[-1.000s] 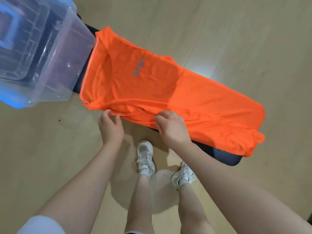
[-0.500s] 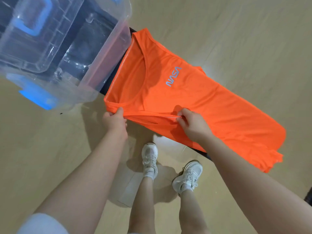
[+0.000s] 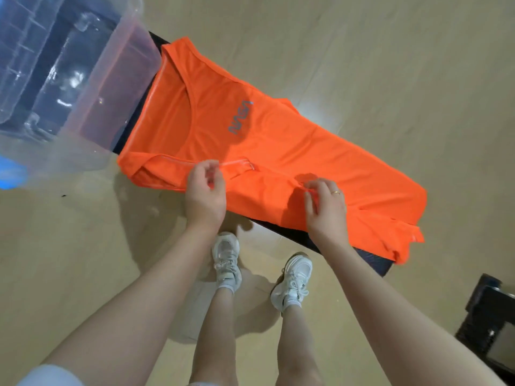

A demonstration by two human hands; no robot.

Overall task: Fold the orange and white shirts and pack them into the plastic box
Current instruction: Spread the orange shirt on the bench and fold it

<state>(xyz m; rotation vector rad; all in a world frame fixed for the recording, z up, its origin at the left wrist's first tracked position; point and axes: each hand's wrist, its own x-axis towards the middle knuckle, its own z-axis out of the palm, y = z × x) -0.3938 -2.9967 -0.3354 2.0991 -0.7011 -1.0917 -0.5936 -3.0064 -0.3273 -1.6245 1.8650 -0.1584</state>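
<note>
The orange shirt [image 3: 278, 140] lies spread flat on a dark bench [image 3: 373, 263], its grey logo facing up and its collar toward the clear plastic box [image 3: 111, 87] at the upper left. The near sleeve is folded inward onto the shirt's body. My left hand [image 3: 206, 190] hovers over that folded sleeve's hem with its fingers loosely apart. My right hand [image 3: 324, 204] pinches a small ridge of the shirt's near side edge. No white shirt is in view.
The box, with a blue handle [image 3: 11, 174], stands on the bench's left end and touches the shirt's shoulder. Light wooden floor surrounds the bench. A black object [image 3: 490, 316] sits at the lower right. My feet in white shoes [image 3: 227, 257] stand close to the bench.
The near sleeve, held taut between both hands half a second ago, now lies folded on the shirt. My left hand has let go and shifted right along the hem.
</note>
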